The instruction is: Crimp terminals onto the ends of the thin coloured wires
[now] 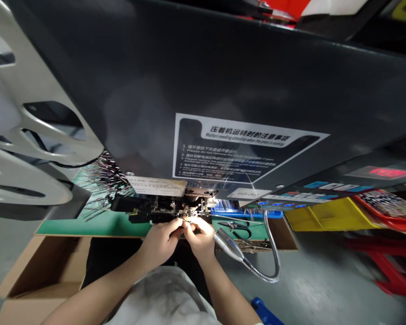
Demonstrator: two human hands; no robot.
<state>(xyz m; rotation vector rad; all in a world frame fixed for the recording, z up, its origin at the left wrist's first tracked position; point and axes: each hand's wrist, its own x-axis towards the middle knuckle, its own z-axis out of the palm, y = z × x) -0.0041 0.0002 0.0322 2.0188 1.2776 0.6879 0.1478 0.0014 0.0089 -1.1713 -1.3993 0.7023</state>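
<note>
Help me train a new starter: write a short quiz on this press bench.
1. Which is nearer the chrome gooseneck lamp, the left hand or the right hand?
2. True or false: the shallow yellow plastic tray sits to the right of the hands.
3. Which two languages appear on the black-and-white notice on the dark grey press?

Key: 1. The right hand. 2. True. 3. Chinese and English.

head view looks forward and down at left hand (160, 243) and right hand (201, 241).
</note>
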